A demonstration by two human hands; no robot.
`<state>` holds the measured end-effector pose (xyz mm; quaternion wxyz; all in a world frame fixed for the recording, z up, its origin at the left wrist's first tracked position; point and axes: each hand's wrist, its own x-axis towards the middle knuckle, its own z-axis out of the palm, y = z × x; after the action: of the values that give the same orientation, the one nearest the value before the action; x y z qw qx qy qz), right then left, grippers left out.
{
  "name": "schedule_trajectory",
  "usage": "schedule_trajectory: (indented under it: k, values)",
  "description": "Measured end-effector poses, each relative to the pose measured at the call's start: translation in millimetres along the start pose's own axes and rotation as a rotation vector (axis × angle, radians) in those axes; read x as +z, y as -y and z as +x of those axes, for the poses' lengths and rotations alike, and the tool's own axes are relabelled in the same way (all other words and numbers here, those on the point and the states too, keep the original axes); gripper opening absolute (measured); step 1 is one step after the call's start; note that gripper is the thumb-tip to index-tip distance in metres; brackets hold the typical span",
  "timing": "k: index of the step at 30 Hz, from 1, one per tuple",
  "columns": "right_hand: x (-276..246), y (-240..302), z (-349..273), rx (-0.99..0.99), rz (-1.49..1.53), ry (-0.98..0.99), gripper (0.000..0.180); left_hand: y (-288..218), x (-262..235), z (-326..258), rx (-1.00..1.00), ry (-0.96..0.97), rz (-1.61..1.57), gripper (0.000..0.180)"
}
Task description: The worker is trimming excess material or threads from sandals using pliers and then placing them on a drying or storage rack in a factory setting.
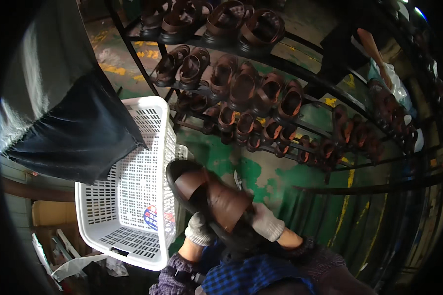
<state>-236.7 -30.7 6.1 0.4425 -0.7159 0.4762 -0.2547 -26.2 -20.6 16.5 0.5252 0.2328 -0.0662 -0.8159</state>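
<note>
A brown leather sandal (216, 196) with broad straps and a dark sole is held up over my lap, its toe pointing to the upper left. My left hand (200, 230), in a whitish knit glove, grips the sandal's near side; its fingers are partly hidden by the shoe. On the heel end is my right hand (267, 222), gloved the same way and closed around the back of the sandal, with most fingers out of sight. Blue checked cloth (253, 278) covers my lap below the shoe.
To the left stands a white plastic basket (165, 147) with slotted walls, a dark cloth (79, 132) hanging over its far left corner. Ahead, a black metal rack (300, 66) carries several rows of brown sandals (243, 86). Scraps (66, 250) lie at the lower left.
</note>
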Motion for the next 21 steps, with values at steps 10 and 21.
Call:
schedule_trajectory:
  k: [10,21]
  values:
    - [-65,132,74,-0.106,0.052,-0.074,0.051,-47,40,33,-0.219,0.05,-0.392,0.073]
    - [-65,132,52,-0.119,0.381,-0.408,0.036,-106,22,72,0.005,-0.148,-0.184,0.055]
